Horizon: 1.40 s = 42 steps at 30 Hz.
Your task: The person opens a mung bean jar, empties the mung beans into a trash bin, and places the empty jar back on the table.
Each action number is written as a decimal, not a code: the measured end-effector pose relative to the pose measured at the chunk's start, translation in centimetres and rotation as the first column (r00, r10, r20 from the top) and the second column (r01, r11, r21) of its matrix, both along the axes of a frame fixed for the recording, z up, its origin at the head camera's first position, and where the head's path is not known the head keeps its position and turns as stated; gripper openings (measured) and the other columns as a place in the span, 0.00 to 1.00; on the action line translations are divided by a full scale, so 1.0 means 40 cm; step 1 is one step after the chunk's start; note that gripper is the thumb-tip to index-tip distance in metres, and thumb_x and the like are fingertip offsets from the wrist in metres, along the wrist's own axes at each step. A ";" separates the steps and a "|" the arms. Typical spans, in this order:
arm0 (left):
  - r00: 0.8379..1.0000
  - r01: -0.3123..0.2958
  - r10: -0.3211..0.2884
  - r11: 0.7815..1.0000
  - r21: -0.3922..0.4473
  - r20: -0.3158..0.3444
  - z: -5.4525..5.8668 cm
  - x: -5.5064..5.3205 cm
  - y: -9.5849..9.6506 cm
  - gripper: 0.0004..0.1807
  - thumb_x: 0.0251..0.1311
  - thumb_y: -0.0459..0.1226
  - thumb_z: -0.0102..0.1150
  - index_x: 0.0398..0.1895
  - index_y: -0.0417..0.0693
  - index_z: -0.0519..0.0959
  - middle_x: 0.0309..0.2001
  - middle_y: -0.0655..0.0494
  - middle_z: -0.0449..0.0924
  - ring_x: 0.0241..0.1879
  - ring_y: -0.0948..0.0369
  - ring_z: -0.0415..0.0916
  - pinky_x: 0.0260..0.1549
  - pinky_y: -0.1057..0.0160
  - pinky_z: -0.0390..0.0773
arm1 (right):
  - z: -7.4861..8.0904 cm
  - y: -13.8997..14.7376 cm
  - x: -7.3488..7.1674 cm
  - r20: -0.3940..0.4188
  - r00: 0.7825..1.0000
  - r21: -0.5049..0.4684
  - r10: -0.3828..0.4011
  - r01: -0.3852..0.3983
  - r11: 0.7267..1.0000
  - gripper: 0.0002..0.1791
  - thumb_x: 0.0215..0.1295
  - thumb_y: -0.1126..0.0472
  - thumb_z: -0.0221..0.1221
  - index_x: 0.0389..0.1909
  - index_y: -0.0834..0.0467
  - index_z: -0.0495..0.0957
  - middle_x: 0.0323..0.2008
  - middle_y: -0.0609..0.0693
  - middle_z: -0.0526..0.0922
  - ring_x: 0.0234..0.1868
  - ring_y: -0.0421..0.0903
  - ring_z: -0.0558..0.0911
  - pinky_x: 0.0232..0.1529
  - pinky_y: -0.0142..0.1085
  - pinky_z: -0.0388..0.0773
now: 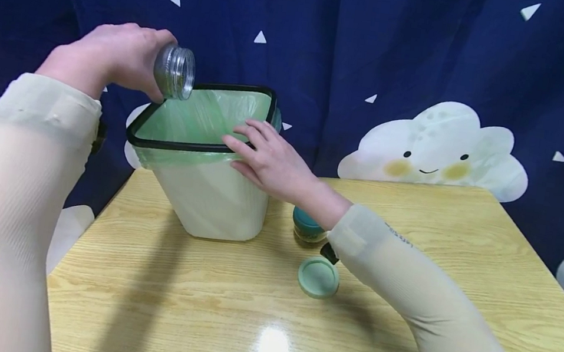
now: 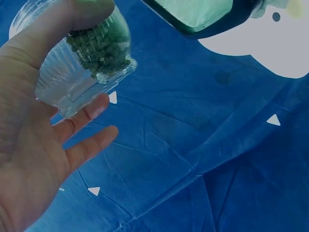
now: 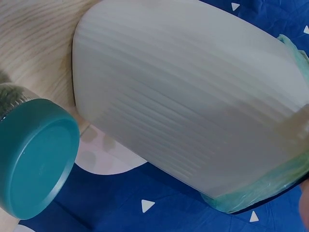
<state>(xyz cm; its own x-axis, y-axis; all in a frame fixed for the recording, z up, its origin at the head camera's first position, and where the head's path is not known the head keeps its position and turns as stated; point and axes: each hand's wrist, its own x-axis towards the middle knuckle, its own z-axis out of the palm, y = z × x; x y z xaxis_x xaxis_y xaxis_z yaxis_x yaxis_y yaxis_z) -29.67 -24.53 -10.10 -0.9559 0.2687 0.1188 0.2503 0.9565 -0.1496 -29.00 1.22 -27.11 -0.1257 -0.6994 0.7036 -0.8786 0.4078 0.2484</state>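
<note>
In the head view my left hand (image 1: 118,56) holds a clear jar (image 1: 169,72) on its side near the bin's far left rim, its uncapped mouth facing right. Small green pieces (image 2: 99,50) show inside the jar in the left wrist view. My right hand (image 1: 275,160) is at the near right corner of the white trash bin (image 1: 210,196), fingers over the black rim and thumb on the outer wall. A green bag (image 1: 204,115) lines the bin.
Right of the bin stands a second jar with a teal lid (image 1: 308,221), partly behind my right wrist. A pale green round lid (image 1: 318,277) lies in front of it on the wooden table (image 1: 210,315). A dark blue curtain (image 1: 305,0) hangs behind.
</note>
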 end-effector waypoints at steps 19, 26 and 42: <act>0.999 0.031 -0.032 0.999 -0.037 -0.028 0.005 -0.002 -0.007 0.46 0.40 0.40 0.77 0.63 0.38 0.64 0.51 0.31 0.72 0.46 0.38 0.69 0.46 0.33 0.71 | 0.001 -0.001 -0.004 -0.005 1.000 0.002 -0.003 0.003 1.000 0.19 0.70 0.54 0.57 0.57 0.59 0.74 0.55 0.60 0.74 0.60 0.60 0.70 0.67 0.42 0.60; 0.999 0.027 -0.029 0.999 -0.033 -0.042 0.009 0.000 -0.006 0.47 0.39 0.40 0.77 0.64 0.39 0.64 0.52 0.31 0.71 0.47 0.38 0.69 0.47 0.32 0.69 | 0.000 -0.003 -0.003 0.000 1.000 0.005 -0.004 0.004 1.000 0.19 0.71 0.55 0.57 0.57 0.59 0.74 0.55 0.60 0.74 0.60 0.60 0.70 0.67 0.42 0.60; 0.999 0.018 -0.019 0.999 -0.038 -0.027 0.000 -0.001 -0.002 0.47 0.39 0.40 0.78 0.65 0.39 0.63 0.52 0.31 0.71 0.48 0.38 0.68 0.47 0.33 0.70 | 0.000 0.000 -0.001 -0.012 1.000 -0.004 -0.006 0.006 1.000 0.19 0.70 0.54 0.57 0.57 0.59 0.74 0.55 0.60 0.74 0.59 0.59 0.70 0.66 0.43 0.61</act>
<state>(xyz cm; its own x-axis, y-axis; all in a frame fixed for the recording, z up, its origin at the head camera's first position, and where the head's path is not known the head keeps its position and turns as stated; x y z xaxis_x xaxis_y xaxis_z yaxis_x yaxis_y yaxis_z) -29.71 -24.63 -10.09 -0.9473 0.2908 0.1341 0.2629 0.9454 -0.1928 -29.04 1.22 -27.11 -0.1215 -0.6959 0.7078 -0.8732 0.4140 0.2571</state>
